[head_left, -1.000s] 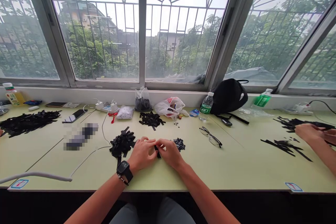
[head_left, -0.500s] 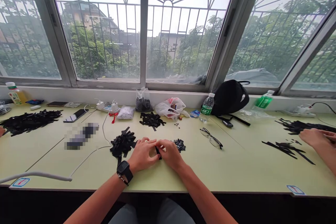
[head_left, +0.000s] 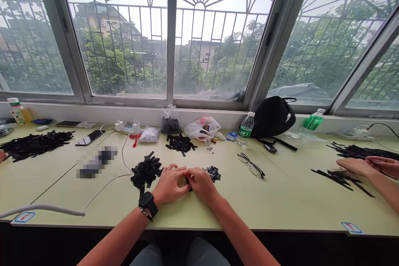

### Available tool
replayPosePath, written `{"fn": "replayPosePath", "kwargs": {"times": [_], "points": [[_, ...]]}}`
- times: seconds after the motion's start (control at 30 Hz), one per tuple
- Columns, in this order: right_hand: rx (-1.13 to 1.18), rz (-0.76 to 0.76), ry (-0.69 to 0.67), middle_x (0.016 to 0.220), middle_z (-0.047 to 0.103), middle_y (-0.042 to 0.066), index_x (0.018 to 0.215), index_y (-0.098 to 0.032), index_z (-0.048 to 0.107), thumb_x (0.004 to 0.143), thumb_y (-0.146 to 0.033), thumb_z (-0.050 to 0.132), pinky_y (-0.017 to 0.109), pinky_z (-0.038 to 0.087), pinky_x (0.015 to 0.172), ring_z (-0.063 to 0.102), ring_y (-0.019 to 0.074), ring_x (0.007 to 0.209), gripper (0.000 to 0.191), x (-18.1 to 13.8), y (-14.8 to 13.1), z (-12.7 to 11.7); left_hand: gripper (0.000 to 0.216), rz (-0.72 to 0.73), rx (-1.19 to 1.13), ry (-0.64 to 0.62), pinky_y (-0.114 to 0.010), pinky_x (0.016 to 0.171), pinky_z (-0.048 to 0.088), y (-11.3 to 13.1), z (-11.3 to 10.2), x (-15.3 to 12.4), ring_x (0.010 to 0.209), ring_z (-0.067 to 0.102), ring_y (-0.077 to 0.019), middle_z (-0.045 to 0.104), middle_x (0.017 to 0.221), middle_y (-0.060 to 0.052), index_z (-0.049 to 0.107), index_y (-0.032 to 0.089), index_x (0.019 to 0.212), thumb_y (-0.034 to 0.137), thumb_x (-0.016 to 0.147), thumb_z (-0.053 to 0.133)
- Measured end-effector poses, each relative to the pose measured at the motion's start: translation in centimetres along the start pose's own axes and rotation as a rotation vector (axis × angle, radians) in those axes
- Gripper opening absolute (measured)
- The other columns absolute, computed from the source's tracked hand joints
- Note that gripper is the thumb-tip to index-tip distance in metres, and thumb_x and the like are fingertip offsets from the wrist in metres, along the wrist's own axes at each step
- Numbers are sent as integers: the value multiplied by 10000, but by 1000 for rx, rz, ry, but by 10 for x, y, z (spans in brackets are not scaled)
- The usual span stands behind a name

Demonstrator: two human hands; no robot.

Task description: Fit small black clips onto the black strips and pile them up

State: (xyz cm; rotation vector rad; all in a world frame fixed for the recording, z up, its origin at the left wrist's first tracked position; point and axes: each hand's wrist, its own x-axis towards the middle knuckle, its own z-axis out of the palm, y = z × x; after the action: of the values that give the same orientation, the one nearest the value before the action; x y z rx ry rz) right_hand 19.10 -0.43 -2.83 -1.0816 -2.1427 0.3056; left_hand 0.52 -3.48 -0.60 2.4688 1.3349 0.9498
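Head view: a long pale-green desk (head_left: pixel 271 203) runs under a barred window (head_left: pixel 199 41). A co-worker's hands (head_left: pixel 370 166) work at the far right over a spread of black strips (head_left: pixel 339 178), well apart from mine. Nearer, a white cable (head_left: pixel 106 187) curves across the desk to my left, and wire-rimmed glasses (head_left: pixel 251 165) lie to my right with bare desk between them and my hands. Open room looks widest to the right; the left is tighter.

A heap of black strips (head_left: pixel 146 172) sits just beside my left hand (head_left: pixel 168 185), so a sideways slip of the wrist, or of the wristwatch (head_left: pixel 148 201), could drag strips out of it. A cluster of small dark bits (head_left: pixel 213 173) lies just beyond my right hand (head_left: pixel 202 185); a knock from the knuckles could scatter them. The desk's front edge (head_left: pixel 187 227) is close under my wrists, so a dropped piece might go over it.

Both hands are closed in together, fingers (head_left: pixel 195 174) curled, pinching a small black piece (head_left: pixel 188 185) between them at mid-desk. Only a sliver shows, so I cannot tell the exact grip. If the pinch slackens, the piece could be lost among the similar black pieces.
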Motion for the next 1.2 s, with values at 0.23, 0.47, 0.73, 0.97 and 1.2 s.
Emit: {"fn": "replayPosePath", "kwargs": {"times": [0.23,0.47,0.73,0.97,1.2], "points": [[-41,-62,-41,846,727,15,935,-257,727,887,-34,482,274,400,727,621,199,820,335,0,-6,-4,356,-11,-6,-21,-498,1010,382,0,-1,1,1197,537,-336,713,1299,26,720,388,1188,317,839,710],[-93,-82,-45,774,693,11,889,-241,723,910,-37,489,265,359,674,593,185,773,312,-2,-9,-5,354,-21,-8,-41,-504,1022,380,-2,-1,1,1220,531,-339,694,1340,30,737,379,1163,299,819,718],[-133,-82,-64,814,702,15,905,-219,697,924,-53,498,269,370,703,606,181,801,260,-4,-13,-11,360,-24,-10,-48,-484,1036,390,2,-3,0,1227,523,-334,705,1315,13,735,360,1175,313,820,702],[-245,-115,-76,828,692,31,935,-211,681,955,-118,515,286,368,721,601,189,796,191,-3,-22,-13,361,-25,-29,-47,-491,1032,397,1,-3,0,1228,524,-334,705,1315,18,736,368,1172,289,823,687],[-345,-152,-84,848,697,37,881,-204,658,986,-195,508,310,361,735,593,196,808,183,-3,-28,-9,394,-33,-28,-46,-500,1025,401,-1,-1,1,1211,532,-332,704,1327,5,745,333,1154,186,808,626]]}}
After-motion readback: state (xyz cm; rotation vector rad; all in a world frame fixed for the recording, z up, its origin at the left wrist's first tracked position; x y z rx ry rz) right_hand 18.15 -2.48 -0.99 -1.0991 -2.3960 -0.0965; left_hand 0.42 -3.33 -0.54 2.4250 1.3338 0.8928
